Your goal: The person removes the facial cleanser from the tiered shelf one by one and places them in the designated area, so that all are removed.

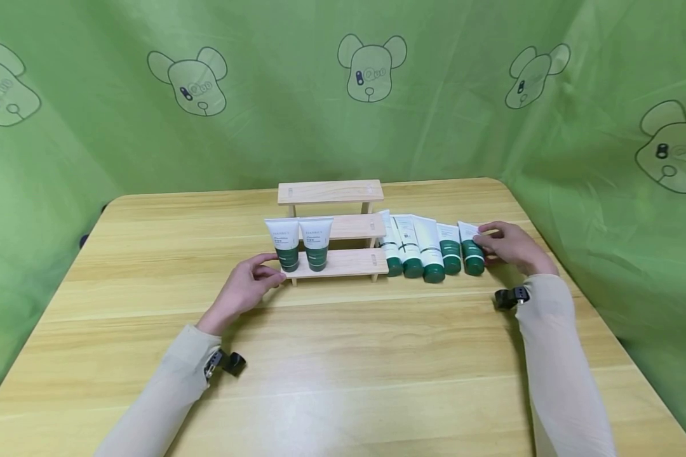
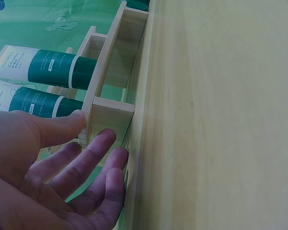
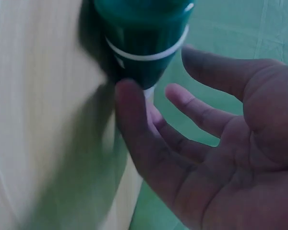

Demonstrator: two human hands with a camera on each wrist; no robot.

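Note:
In the head view, two small white-and-green squeeze tubes (image 1: 316,244) stand caps down on the lowest step of a wooden three-step display stand (image 1: 349,263), towards its left end. At that end is my left hand (image 1: 246,285); the left wrist view shows its thumb (image 2: 62,128) at the step's edge by a cap, with the other fingers loosely bent below. My right hand (image 1: 511,244) reaches to the rightmost tube (image 1: 472,254) of a row on the table. In the right wrist view its thumb (image 3: 216,69) and fingers are spread around that tube's side, with gaps between them.
Several more white tubes with green caps (image 1: 432,270) lie side by side between the stand and my right hand. A wooden table (image 1: 320,355) carries everything. Green cloth (image 1: 297,127) with bear-head drawings hangs behind and along the sides.

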